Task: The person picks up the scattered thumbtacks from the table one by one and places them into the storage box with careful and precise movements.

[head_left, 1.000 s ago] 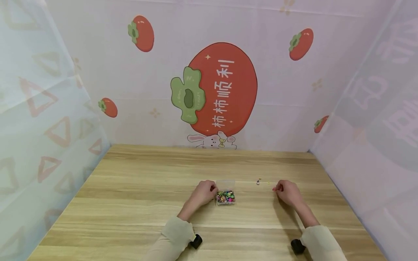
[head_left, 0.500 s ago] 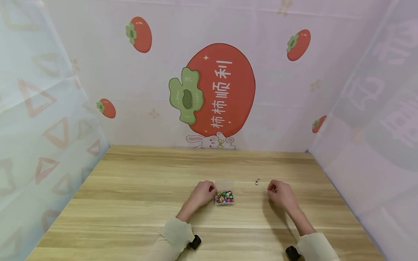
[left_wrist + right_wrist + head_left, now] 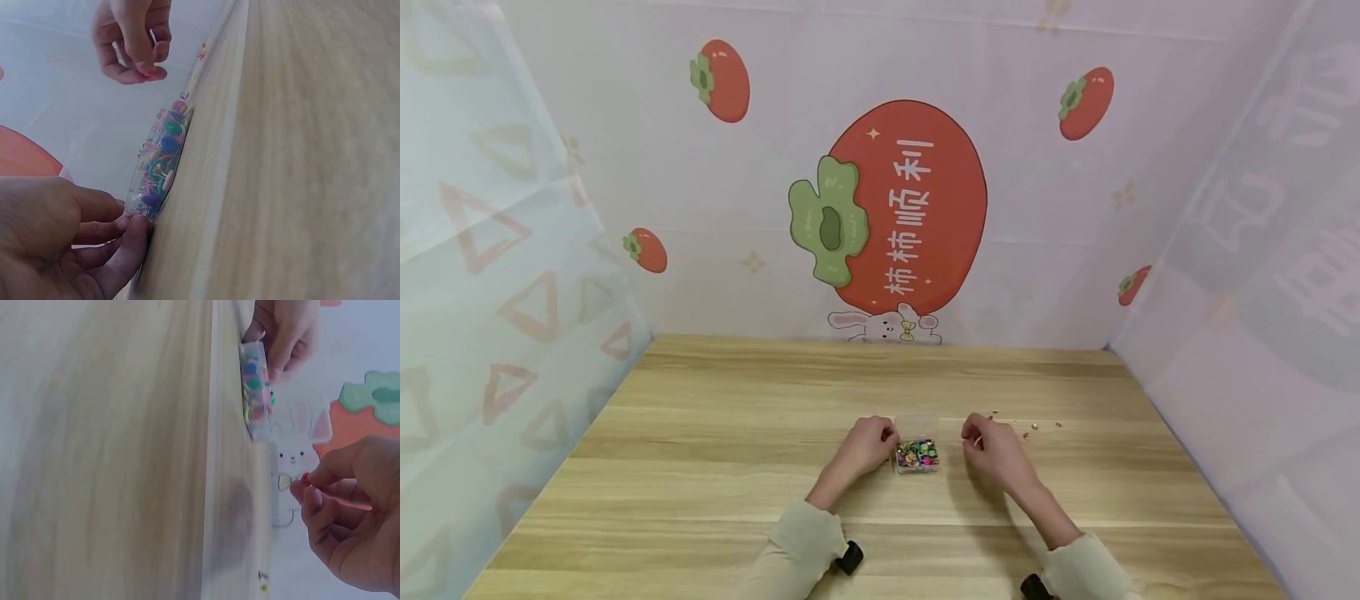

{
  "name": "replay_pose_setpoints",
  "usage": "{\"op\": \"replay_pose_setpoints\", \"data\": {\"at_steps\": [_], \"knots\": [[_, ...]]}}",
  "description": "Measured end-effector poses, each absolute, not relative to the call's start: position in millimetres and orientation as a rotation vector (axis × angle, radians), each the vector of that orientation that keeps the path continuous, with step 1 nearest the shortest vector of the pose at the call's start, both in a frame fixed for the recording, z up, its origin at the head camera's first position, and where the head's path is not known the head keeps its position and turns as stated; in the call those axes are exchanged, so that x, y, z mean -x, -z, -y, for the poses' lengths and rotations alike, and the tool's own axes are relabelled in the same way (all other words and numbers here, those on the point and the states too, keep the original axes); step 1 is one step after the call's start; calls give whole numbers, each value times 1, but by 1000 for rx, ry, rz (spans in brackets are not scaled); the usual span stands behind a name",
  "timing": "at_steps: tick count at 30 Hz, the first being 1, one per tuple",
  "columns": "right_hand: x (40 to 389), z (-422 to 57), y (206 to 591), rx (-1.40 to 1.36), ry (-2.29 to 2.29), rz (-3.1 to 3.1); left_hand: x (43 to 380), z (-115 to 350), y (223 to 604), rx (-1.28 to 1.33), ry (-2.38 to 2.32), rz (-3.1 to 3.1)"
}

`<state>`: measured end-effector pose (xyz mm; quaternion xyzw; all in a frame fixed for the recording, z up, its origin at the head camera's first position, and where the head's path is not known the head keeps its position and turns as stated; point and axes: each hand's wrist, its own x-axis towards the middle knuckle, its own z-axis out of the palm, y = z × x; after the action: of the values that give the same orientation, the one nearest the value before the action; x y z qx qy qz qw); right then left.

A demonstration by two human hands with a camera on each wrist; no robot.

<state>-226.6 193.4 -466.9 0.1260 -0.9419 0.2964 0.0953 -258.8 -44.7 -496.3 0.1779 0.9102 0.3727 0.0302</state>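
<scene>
A small clear plastic box (image 3: pixel 917 471) of colourful thumbtacks (image 3: pixel 170 144) stands on the table with its clear lid (image 3: pixel 917 426) raised at the back. My left hand (image 3: pixel 868 442) holds the box's left end between thumb and fingers, as the left wrist view shows. Just right of the box and above the tabletop, my right hand (image 3: pixel 1000 452) pinches a small red thumbtack (image 3: pixel 305 479) between thumb and fingertip. Most of that thumbtack is hidden by the fingers. To the right of this hand lie several loose thumbtacks (image 3: pixel 1034 427), tiny in the head view.
The wooden table (image 3: pixel 737 467) meets a printed cloth backdrop (image 3: pixel 1037 275) at its far edge. Cloth walls rise at the left (image 3: pixel 512 250) and right (image 3: pixel 1247 333). A black wrist camera (image 3: pixel 850 557) sits at the left cuff.
My right hand has moved left from the loose thumbtacks toward the box, carrying the red thumbtack and uncovering others behind it. My left hand stays at the box.
</scene>
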Motion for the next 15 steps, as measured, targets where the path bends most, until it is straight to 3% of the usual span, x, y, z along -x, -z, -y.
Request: {"op": "replay_pose_setpoints", "data": {"at_steps": [15], "knots": [[233,-147,468,-539,-948,2765,260,45,496,-556,-1125,-2818]]}}
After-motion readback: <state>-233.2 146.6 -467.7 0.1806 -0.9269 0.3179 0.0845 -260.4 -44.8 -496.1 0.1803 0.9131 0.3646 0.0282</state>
